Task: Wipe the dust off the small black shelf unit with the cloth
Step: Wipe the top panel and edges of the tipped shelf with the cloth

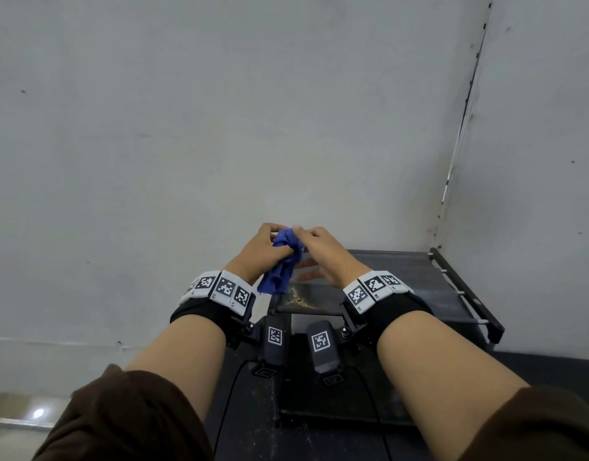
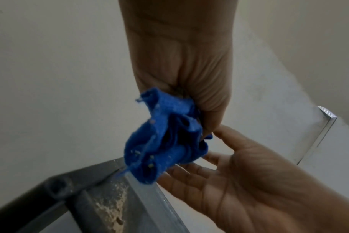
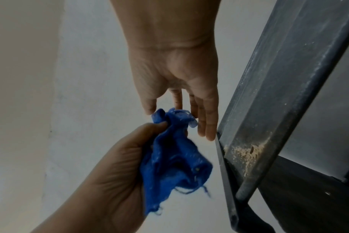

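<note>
My left hand [image 1: 265, 246] grips a crumpled blue cloth [image 1: 280, 271] in its fist, held in the air above the left end of the small black shelf unit [image 1: 403, 271]. Right beside it, my right hand [image 1: 321, 246] has straight fingers, and its fingertips touch the cloth's top edge. The left wrist view shows the cloth [image 2: 161, 141] bunched under the left fist [image 2: 189, 78], with the right palm [image 2: 249, 173] turned toward it. Tan dust [image 1: 299, 297] lies on the shelf's left end, below the cloth. Specks of dust cling to the cloth [image 3: 175, 165].
A pale wall stands close behind the shelf, with a corner and a metal strip [image 1: 462, 111] at the right. The shelf's right end has a black side rail [image 1: 466, 294]. A lower black surface [image 1: 536, 371] lies under my forearms. Pale floor [image 1: 13, 414] shows at bottom left.
</note>
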